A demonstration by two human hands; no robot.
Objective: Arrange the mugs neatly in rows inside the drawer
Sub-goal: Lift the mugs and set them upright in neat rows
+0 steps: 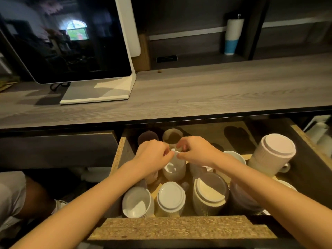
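An open wooden drawer (124, 150) below the counter holds several mugs. Both hands meet over a white mug (175, 170) near the drawer's middle. My left hand (152, 155) pinches its rim from the left and my right hand (195, 151) pinches it from the right. Behind it stand a beige mug (172, 136) and a dark mug (146, 136). In the front row sit an upright white mug (137, 202), an upside-down white mug (170, 197) and a ribbed mug (209, 193). A large ribbed white mug (273, 153) stands upside down at the right.
The grey wooden counter (197, 90) runs above the drawer, with a white-framed monitor (71, 42) at its left and a white and blue tumbler (232, 36) at the back. The drawer's chipboard front edge (179, 228) lies nearest me. Bare drawer floor (212, 133) shows at the back right.
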